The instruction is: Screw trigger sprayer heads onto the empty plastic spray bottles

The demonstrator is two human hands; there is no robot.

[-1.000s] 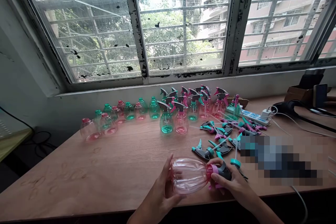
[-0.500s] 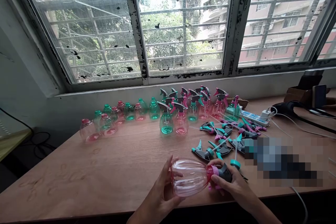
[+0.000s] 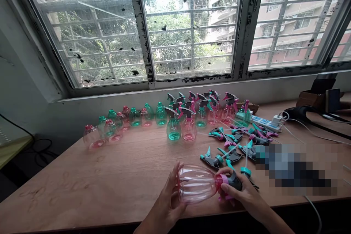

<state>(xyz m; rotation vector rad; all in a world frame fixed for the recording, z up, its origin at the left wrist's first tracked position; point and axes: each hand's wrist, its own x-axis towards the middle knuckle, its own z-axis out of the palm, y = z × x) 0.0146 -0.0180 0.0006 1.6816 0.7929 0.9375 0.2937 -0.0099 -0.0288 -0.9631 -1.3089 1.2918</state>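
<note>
A clear pink bottle lies sideways in the air above the table's front edge. Wrapped round its base is my left hand. At its neck sits a grey and pink spray head, pinched by the fingers of my right hand. A thin tube shows through the bottle wall. Just behind my right hand lie loose teal and grey spray heads, one with its teal collar and tube pointing up.
Capless green and pink bottles stand at the back left. Several bottles with spray heads, such as a green one, stand at the back middle. More loose spray heads, a power strip and cables lie right. A blurred patch hides part of the table.
The bottle and both hands have barely moved; the left hand shifts very slightly leftward with the bottle's base. Everything else stays put.
</note>
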